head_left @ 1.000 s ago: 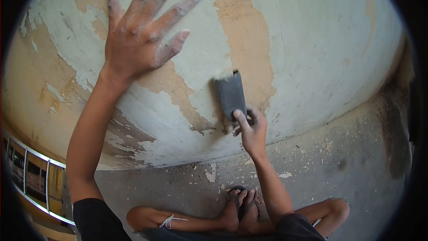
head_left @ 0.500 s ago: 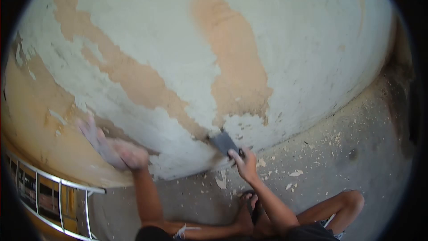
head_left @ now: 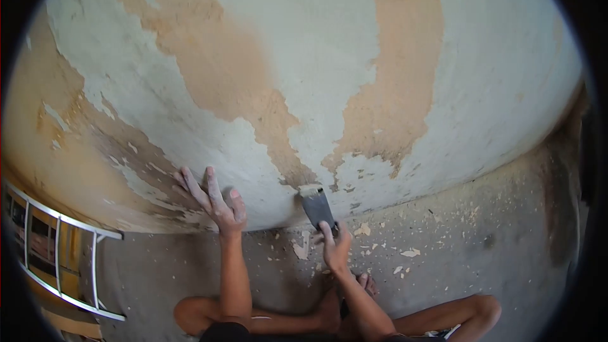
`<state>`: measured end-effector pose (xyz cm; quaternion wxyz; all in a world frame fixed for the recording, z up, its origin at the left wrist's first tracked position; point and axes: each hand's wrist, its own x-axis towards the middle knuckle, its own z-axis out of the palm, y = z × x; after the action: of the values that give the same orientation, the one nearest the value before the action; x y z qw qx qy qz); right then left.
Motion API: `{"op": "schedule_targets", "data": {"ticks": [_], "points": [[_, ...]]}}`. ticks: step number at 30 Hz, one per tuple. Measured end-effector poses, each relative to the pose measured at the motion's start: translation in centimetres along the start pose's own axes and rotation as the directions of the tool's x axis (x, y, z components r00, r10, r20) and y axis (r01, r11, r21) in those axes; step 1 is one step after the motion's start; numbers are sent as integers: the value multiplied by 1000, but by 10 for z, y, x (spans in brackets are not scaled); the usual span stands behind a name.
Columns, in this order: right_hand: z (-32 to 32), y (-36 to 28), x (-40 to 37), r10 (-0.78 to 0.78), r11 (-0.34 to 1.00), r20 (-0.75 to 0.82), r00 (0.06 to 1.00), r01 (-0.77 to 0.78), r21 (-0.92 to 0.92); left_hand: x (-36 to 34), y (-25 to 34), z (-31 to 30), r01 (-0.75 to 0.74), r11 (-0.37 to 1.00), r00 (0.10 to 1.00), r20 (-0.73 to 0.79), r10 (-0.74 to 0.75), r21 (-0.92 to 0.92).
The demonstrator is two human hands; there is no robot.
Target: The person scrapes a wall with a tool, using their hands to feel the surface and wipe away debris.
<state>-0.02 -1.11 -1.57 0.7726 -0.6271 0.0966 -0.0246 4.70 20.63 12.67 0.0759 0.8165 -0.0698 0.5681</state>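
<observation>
My right hand (head_left: 337, 248) grips a dark flat scraper (head_left: 315, 208), its blade edge against the lower part of the wall (head_left: 304, 126). A pale bit of paint (head_left: 310, 188) shows at the blade's tip. Just above the blade, a bare brownish patch (head_left: 278, 136) runs up between areas of whitish paint. Dusty with white powder, my left hand (head_left: 218, 202) has its fingers spread at the wall's lower left, beside ragged peeling paint (head_left: 142, 168).
Paint flakes (head_left: 362, 230) litter the grey floor (head_left: 468, 253) along the wall's foot. A metal ladder (head_left: 60, 240) lies at the left. My folded legs (head_left: 443, 318) are below my arms.
The view has shifted, with the wall patches now farther right. My left hand has moved right and down, fingers fanned upward. The scraper stays low on the wall, now with paint at its edge.
</observation>
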Motion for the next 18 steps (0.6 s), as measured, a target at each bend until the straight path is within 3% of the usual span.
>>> {"op": "schedule_targets", "data": {"ticks": [2,3,5,6,8,12,14,17,18], "points": [[26,-39,2,-187,980,28,982,184,78,-3,0,-2,3,1000,999,38,-3,-15],[32,-58,8,-182,982,39,983,179,64,-3,-2,-1,15,999,998,56,-13,-39],[44,-85,11,-235,954,98,967,210,212,-7,-4,-5,24,1000,996,86,-22,-17],[44,-69,10,-251,951,110,962,225,212,-3,-6,-2,6,1000,995,96,-5,-11],[30,-4,2,-59,986,78,995,46,160,-2,-10,-5,9,1000,996,91,-7,-21],[33,11,-6,-17,991,20,1000,14,135,-5,-12,-6,31,999,985,169,-26,-31],[55,-47,1,-228,970,70,971,219,107,-4,-10,-11,-25,999,974,228,17,31],[65,-83,12,-290,943,154,944,255,214,-5,-9,-9,-39,998,979,204,29,41],[61,-68,11,-312,935,148,938,277,220,-2,-10,-8,-49,998,981,189,40,41]]}}
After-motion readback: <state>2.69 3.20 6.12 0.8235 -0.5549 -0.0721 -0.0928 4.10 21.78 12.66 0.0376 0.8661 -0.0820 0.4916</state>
